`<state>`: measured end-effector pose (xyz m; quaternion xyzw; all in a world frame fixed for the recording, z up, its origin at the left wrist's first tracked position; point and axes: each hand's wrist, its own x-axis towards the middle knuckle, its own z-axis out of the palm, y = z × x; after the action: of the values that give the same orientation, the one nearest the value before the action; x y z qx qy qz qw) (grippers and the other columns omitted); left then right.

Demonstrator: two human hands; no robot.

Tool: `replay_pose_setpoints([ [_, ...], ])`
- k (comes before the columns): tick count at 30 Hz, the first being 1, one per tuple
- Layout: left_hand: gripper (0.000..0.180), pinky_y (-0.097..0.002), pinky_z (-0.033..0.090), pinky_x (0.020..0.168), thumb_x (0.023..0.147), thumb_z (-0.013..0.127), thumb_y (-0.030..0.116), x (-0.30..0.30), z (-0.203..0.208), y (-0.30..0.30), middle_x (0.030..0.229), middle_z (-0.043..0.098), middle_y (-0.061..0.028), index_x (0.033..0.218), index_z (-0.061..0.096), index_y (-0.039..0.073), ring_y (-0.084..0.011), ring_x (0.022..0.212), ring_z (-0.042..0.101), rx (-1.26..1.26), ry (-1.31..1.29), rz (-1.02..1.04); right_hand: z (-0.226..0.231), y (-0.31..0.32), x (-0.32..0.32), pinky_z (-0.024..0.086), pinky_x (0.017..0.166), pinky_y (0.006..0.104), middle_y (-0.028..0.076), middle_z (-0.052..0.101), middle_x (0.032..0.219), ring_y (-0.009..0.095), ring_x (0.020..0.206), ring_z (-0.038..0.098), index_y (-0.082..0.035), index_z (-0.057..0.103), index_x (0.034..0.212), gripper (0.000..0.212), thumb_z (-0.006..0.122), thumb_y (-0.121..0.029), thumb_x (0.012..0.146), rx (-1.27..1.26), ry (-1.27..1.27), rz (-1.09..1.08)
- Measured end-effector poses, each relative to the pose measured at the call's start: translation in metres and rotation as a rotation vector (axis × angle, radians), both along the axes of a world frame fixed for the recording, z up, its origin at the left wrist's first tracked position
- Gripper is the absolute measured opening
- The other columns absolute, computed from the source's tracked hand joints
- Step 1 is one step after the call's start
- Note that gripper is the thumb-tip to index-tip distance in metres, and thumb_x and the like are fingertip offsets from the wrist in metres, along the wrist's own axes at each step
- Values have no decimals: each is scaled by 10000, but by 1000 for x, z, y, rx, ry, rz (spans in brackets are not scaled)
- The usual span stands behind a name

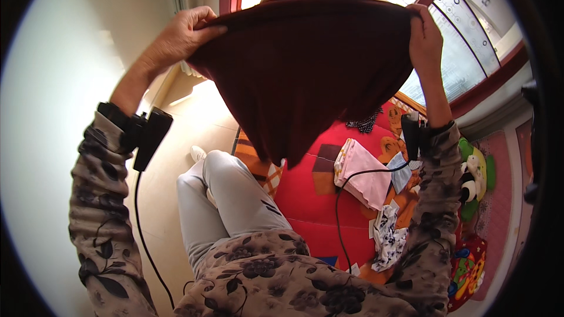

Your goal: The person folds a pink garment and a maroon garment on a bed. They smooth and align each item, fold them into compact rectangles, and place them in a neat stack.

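A dark maroon cloth (311, 64), perhaps a garment, hangs spread out in front of me at about head height. My left hand (191, 35) pinches its upper left corner between thumb and fingers. At the opposite upper corner, my right hand (424, 38) is closed on the fabric. The cloth sags between the two and narrows to folded points at the bottom, over my knees. Its exact kind cannot be made out. Both arms are raised and stretched forward, each with a black device strapped at the wrist and a cable running down.
To my right, a red patterned bed cover (305, 199) bears a folded pink cloth (364, 176), a light blue cloth piece (400, 173) and a crumpled black-and-white cloth (388, 238). Colourful cushions (470, 264) line the right edge. A red-framed window (464, 29) stands beyond, a pale wall (53, 111) left.
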<state>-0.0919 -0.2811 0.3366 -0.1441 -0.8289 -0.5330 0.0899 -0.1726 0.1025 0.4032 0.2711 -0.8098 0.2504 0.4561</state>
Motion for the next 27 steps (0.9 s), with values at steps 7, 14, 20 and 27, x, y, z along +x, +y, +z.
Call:
replay_pose_setpoints([
  [7,279,-304,539,812,796,708,88,-13,70,7,992,685,-115,1070,677,44,-229,814,661,-435,-161,-379,7,28,-15,517,713,398,194,645,866,349,844,641,-139,587,1045,198,426,-153,931,283,-115,-318],
  [14,119,-306,460,616,788,546,-35,-39,113,-61,646,567,-71,871,514,45,-144,685,574,-483,234,353,16,-16,-73,490,787,456,146,662,955,359,928,617,-171,622,1047,262,403,-254,930,99,-103,-228],
  [20,155,-343,476,696,835,605,181,7,127,-134,769,637,-164,860,594,28,-242,731,620,-530,235,576,19,-99,-94,464,840,435,115,659,1009,333,963,609,-215,644,1078,260,489,-299,888,52,-322,-123],
  [27,160,-263,390,408,822,622,106,68,140,-170,538,511,-30,739,510,28,-102,441,487,-601,-67,698,35,-187,-85,514,751,412,142,671,903,297,804,658,-131,681,1017,234,555,-239,852,1,-467,208],
])
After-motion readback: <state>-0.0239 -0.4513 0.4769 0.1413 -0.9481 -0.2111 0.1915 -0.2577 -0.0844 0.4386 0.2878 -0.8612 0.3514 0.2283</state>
